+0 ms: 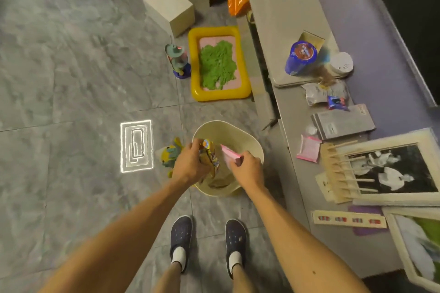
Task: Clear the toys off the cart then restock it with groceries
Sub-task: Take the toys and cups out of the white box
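Observation:
A cream tub (247,141) stands on the grey floor in front of my feet. Over it, my left hand (190,164) grips a yellow snack packet (209,154). My right hand (247,170) pinches a flat pink packet (229,153) beside it, also above the tub. More packets lie in the tub's bottom, partly hidden by my hands. A yellow and green plush toy (170,153) lies on the floor left of the tub, half behind my left hand.
A yellow inflatable tray (194,64) of green sand and a toy figure (178,60) sit on the floor ahead. Cardboard boxes (170,8) stand beyond. At right, a low grey counter (285,19) carries a blue canister (301,58), packets, pink packets (308,148) and framed pictures (390,169).

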`<state>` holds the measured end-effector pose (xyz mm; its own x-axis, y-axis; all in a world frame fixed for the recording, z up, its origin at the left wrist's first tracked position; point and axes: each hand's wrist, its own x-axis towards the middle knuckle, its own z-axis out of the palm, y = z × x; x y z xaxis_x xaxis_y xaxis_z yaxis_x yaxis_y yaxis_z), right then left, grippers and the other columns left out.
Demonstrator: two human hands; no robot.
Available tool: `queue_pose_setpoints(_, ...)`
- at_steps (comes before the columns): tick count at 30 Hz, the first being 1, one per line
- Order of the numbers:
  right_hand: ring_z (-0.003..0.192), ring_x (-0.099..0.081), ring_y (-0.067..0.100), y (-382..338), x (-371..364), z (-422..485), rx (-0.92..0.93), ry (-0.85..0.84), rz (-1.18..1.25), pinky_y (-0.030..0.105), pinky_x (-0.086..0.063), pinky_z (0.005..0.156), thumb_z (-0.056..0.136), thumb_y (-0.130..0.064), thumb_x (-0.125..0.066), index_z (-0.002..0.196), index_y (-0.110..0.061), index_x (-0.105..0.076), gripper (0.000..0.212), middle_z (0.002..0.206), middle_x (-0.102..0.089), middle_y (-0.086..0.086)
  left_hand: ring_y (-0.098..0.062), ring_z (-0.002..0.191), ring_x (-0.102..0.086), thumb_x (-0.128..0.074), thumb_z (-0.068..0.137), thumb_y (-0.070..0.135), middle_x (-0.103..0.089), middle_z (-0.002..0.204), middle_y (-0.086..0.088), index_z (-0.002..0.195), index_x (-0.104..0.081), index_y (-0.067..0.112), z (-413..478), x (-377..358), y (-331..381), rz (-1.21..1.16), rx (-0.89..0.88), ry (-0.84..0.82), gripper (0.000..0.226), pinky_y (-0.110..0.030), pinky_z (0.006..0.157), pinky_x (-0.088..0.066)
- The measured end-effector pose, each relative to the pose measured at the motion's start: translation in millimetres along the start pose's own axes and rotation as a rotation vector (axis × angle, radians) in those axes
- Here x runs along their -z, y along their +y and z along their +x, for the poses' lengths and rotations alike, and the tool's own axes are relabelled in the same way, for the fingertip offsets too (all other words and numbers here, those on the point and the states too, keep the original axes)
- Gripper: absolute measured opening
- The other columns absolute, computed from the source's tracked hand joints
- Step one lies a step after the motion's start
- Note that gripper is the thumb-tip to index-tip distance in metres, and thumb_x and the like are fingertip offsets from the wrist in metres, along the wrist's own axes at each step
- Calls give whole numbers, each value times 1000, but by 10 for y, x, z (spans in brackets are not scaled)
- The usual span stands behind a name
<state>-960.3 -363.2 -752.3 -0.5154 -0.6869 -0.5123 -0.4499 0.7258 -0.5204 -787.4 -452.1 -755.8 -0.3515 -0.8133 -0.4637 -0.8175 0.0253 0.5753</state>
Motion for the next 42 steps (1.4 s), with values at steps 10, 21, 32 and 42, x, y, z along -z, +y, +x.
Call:
queue_pose_setpoints(10,104,-69,38,99,-170,69,-12,-59,-21,43,-55,85,93,-41,-76,115,-14,-66,37,111,-74,14,-37,121,-60,-76,74,49,-61,135,-9,149,-49,28,185,-118,-39,117,-40,33,82,-52,96,-52)
queue_pose_setpoints(21,145,-44,30,-685,1396,-542,233,97,-171,46,-44,114,83,-78,-55,153,-15,-46,95,160,-46,10,-28,146,-44,-58,85,80,-48,158,-6,161,-37,25,-274,1217,1100,288,-262,217,97,-50,119,-35)
queue_pose_setpoints(32,152,-35,35,-1879,3344,-1731,253,453,-255,51,-41,119,87,-82,-50,161,-14,-31,103,167,-35,13,-31,159,-26,-38,82,94,-36,170,-7,164,-32,27,-1180,3016,2535,414,-440,463,107,-59,128,-24)
queue_pose_setpoints(42,157,-26,34,-1851,3777,-3184,54,759,-198,48,-33,123,94,-79,-49,164,-11,-26,100,173,-24,13,-33,155,-33,-27,85,96,-38,167,-9,162,-35,24,-1954,3321,3295,430,-780,418,106,-59,126,-29)
